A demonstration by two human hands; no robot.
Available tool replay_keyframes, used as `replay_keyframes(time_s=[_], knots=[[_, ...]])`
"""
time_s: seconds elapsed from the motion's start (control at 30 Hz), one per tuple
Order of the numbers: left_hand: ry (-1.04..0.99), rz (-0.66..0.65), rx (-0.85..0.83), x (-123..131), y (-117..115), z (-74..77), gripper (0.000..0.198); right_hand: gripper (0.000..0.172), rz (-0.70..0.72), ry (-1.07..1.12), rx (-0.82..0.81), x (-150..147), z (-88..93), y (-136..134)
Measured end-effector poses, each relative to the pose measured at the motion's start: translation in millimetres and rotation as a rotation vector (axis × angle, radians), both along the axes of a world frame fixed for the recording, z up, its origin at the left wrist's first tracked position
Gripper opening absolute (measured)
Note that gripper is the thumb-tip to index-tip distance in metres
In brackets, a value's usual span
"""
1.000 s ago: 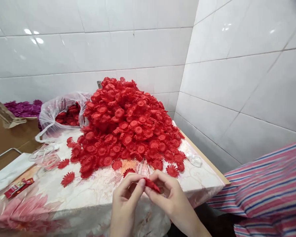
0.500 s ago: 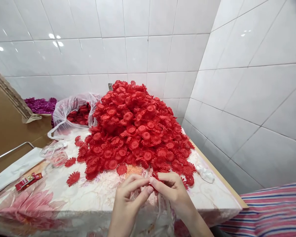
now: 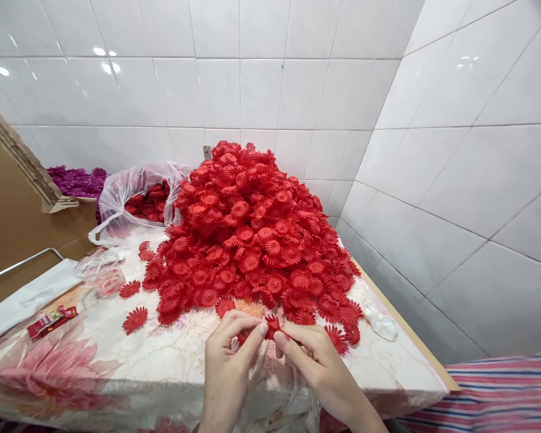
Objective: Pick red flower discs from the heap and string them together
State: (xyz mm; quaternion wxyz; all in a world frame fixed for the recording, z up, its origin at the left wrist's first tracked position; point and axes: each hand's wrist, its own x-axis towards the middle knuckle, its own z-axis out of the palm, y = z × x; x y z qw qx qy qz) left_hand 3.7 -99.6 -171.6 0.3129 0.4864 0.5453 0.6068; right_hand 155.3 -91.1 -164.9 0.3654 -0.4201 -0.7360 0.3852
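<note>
Near the table's front edge, my left hand [image 3: 232,352] and my right hand [image 3: 313,355] meet with their fingertips pinched. Between them is a red artificial flower [image 3: 274,326], its toothed petals showing above the fingers. Both hands grip it, the right one from its right side. Pale strings [image 3: 293,391] hang below the hands over the table edge; where they join the flower is hidden by the fingers. Right behind the hands rises a large heap of red artificial flowers [image 3: 256,234]. One loose red flower [image 3: 135,320] lies to the left.
A clear plastic bag [image 3: 112,207] of red flowers lies left of the heap, purple flowers [image 3: 77,181] behind it. A cardboard box [image 3: 22,198], a clear plastic container [image 3: 108,279] and a red wrapper [image 3: 51,322] are at left. Tiled walls stand behind and at right.
The red flower shows more clearly between my fingertips, which have drawn slightly apart. My left hand has shifted a little left. The view has turned slightly.
</note>
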Motion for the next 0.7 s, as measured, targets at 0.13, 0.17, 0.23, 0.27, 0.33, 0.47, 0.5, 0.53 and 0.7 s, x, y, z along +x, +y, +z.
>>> replay_keyframes(time_s=[0.13, 0.17, 0.23, 0.27, 0.33, 0.47, 0.5, 0.53, 0.7], knots=[[-0.055, 0.477, 0.024, -42.7, 10.8, 1.0, 0.024, 0.046, -0.208, -0.030, 0.078, 23.5, -6.9, 0.6], [0.006, 0.477, 0.024, -53.4, 13.1, 1.1, 0.025, 0.042, -0.293, -0.095, 0.140, 31.0, -9.5, 3.8], [0.179, 0.433, 0.040, -68.0, 16.6, 0.2, 0.022, 0.030, -0.473, -0.273, 0.324, 43.6, -14.9, 13.3], [0.272, 0.404, 0.053, -71.3, 17.8, -1.0, 0.020, 0.027, -0.562, -0.376, 0.410, 47.4, -17.0, 18.5], [0.412, 0.355, 0.063, -71.8, 19.3, -4.7, 0.018, 0.030, -0.701, -0.561, 0.548, 48.5, -18.2, 26.4], [0.493, 0.268, 0.008, -65.5, 18.6, -13.4, 0.022, 0.027, -0.682, -0.600, 0.799, 25.0, -9.2, 24.2], [0.497, 0.275, 0.021, -64.2, 17.4, -14.9, 0.022, 0.024, -0.580, -0.560, 0.832, 15.3, -7.3, 21.3], [0.503, 0.288, 0.044, -62.9, 15.7, -16.0, 0.022, 0.021, -0.444, -0.530, 0.820, 5.0, -6.6, 18.7], [0.510, 0.180, 0.050, -51.1, 3.7, -16.2, 0.020, 0.011, -0.199, -0.622, 0.569, -37.9, -21.0, 19.6]])
